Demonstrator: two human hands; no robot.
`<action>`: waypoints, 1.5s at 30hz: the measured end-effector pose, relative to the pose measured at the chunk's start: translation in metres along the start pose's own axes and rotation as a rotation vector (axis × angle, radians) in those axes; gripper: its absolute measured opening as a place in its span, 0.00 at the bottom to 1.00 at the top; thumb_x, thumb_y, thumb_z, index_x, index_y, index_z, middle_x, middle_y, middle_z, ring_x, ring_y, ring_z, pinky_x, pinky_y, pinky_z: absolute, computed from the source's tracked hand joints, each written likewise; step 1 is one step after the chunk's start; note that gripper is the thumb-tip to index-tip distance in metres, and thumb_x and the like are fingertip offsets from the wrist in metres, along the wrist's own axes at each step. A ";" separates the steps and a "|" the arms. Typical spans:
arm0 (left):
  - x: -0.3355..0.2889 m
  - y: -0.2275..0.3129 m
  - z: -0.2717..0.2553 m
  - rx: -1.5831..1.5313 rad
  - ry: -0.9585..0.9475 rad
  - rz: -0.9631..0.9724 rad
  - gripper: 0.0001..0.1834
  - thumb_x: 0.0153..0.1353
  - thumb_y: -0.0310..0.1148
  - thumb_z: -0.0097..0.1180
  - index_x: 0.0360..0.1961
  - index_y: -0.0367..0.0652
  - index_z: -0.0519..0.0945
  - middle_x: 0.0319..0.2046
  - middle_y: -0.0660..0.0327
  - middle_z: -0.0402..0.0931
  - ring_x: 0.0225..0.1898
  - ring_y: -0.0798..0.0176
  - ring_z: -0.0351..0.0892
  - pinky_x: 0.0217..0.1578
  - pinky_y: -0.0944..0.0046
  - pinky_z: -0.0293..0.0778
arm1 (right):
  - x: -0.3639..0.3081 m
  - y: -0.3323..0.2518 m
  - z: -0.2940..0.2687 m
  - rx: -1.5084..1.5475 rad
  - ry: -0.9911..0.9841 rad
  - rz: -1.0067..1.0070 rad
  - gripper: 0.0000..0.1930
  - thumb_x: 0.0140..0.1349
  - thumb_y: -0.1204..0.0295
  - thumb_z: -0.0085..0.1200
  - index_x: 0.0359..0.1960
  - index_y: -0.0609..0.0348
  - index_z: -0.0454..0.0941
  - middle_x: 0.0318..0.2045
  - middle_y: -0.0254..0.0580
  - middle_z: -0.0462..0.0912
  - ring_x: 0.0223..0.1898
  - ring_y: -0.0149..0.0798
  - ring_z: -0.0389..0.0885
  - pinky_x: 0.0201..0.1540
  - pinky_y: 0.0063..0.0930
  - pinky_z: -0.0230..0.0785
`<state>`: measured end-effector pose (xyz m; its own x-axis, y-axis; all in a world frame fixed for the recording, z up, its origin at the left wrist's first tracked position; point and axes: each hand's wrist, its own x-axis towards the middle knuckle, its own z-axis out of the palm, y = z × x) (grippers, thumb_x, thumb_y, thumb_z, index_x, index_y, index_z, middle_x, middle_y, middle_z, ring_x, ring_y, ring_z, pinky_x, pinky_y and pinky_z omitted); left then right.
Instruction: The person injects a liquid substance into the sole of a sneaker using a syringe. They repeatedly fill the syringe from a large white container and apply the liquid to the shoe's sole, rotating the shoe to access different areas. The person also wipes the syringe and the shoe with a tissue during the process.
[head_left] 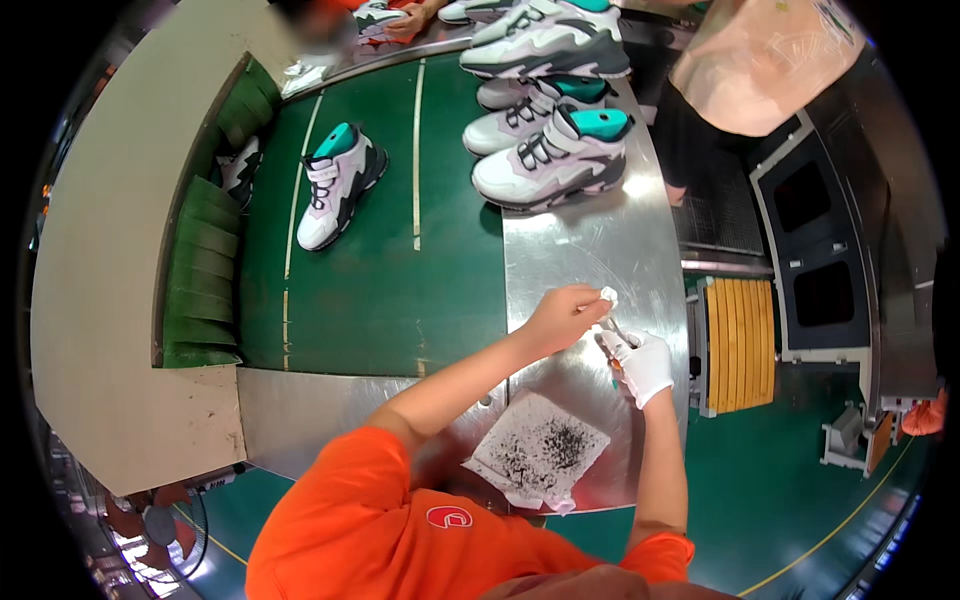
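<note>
My bare left hand [568, 316] is closed, its fingertips pinching a small crumpled white wad [609, 296] above the steel table edge. Just to the right of it, my right hand [642, 368] wears a white glove and is closed around a slim tool [617, 328]. The tool's thin metal end points at the wad; the fingers hide its handle, so its kind is unclear. Close to my body lies a white cloth or paper sheet [540, 446] strewn with black crumbs. Beyond my hands, several white and grey high-top shoes [545, 165] with teal inserts stand on the steel.
A single shoe [340, 190] stands on the green conveyor belt [360, 300]; another [240, 170] shows at the flap curtain [205, 270] on the left. Across the far end, a co-worker's hand [408, 22] holds a shoe. A person in a light apron [765, 60] stands far right, near a slatted yellow rack [740, 345].
</note>
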<state>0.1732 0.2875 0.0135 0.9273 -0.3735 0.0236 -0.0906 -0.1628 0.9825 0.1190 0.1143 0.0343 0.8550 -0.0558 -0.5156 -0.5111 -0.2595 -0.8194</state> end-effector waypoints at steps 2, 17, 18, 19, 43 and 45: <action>-0.016 0.009 0.004 0.239 0.006 0.218 0.10 0.63 0.32 0.57 0.31 0.35 0.81 0.29 0.54 0.77 0.29 0.57 0.77 0.32 0.62 0.73 | -0.021 0.000 -0.006 0.072 -0.037 0.119 0.14 0.58 0.62 0.64 0.21 0.58 0.80 0.13 0.27 0.72 0.14 0.20 0.64 0.17 0.20 0.55; -0.051 0.015 0.057 1.164 -0.500 0.694 0.13 0.55 0.35 0.62 0.41 0.46 0.77 0.40 0.60 0.73 0.49 0.56 0.69 0.48 0.53 0.61 | -0.132 0.048 -0.018 0.340 0.536 0.110 0.09 0.59 0.68 0.64 0.27 0.59 0.79 0.15 0.27 0.72 0.13 0.20 0.64 0.15 0.17 0.52; -0.048 0.011 0.058 1.234 -0.485 0.765 0.10 0.57 0.35 0.61 0.38 0.46 0.77 0.36 0.61 0.73 0.46 0.57 0.69 0.47 0.54 0.61 | -0.136 0.045 -0.013 0.365 0.540 0.094 0.09 0.59 0.68 0.64 0.27 0.59 0.79 0.15 0.27 0.72 0.13 0.20 0.64 0.15 0.17 0.52; -0.049 0.011 0.056 1.147 -0.473 0.727 0.08 0.58 0.35 0.60 0.37 0.45 0.77 0.34 0.62 0.73 0.45 0.57 0.70 0.46 0.55 0.61 | -0.140 0.045 -0.009 0.365 0.527 0.061 0.09 0.59 0.68 0.63 0.26 0.58 0.78 0.15 0.28 0.72 0.12 0.21 0.64 0.13 0.17 0.51; -0.387 0.024 -0.124 -1.126 0.234 0.091 0.11 0.71 0.39 0.49 0.46 0.46 0.76 0.48 0.63 0.76 0.57 0.59 0.72 0.60 0.52 0.68 | -0.271 0.046 0.294 0.227 -0.163 -0.501 0.08 0.60 0.70 0.62 0.31 0.63 0.80 0.20 0.32 0.77 0.14 0.21 0.68 0.16 0.18 0.55; -0.403 0.031 -0.125 -1.164 0.272 0.093 0.11 0.71 0.39 0.48 0.45 0.45 0.76 0.46 0.62 0.76 0.57 0.58 0.73 0.59 0.49 0.71 | -0.282 0.051 0.300 0.207 -0.187 -0.511 0.09 0.59 0.70 0.63 0.31 0.64 0.81 0.20 0.30 0.76 0.15 0.20 0.68 0.17 0.18 0.58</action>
<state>-0.1580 0.5468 0.0572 0.9937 -0.1119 0.0043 0.0911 0.8306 0.5493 -0.1744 0.4066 0.0630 0.9772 0.2033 -0.0616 -0.0601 -0.0134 -0.9981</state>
